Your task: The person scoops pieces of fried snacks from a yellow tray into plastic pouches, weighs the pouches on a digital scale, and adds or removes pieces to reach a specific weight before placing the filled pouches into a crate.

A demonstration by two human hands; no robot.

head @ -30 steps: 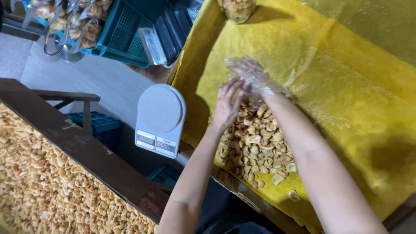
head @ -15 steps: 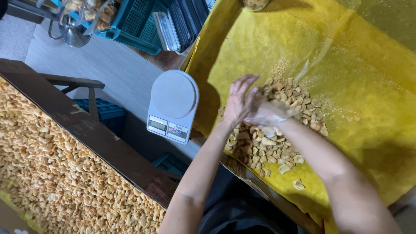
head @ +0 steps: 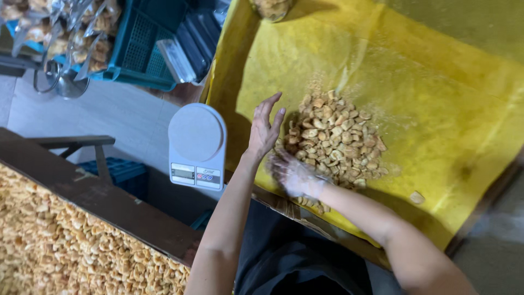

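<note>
Since the earlier frames, both hands have drawn back to the near-left edge of the heap, and the pieces now lie gathered in a tighter mound than a second ago.

Nearest, the right hand (head: 295,175), in a thin clear glove and blurred by motion, lies low against the near-left foot of the pile of small tan snack pieces (head: 335,139); its fingers look loosely spread, cupping the pieces rather than gripping any, though the blur keeps this from being sure. Just beyond it, the bare left hand (head: 263,128) stands on edge, open and wide with fingers splayed, its palm facing the left flank of the pile and holding nothing.

The pile sits on the yellow sheet (head: 436,87), near its left side, with crumbs dusted around it and one stray piece (head: 417,197) lying apart to the right.

These pieces look light, dry, brittle and loose, so I judge they would crush under a pinch; scooping from the base with cupped palms suits them better.

Left of the sheet rests a white kitchen scale (head: 196,145); farther left stands a teal crate (head: 139,46).
</note>
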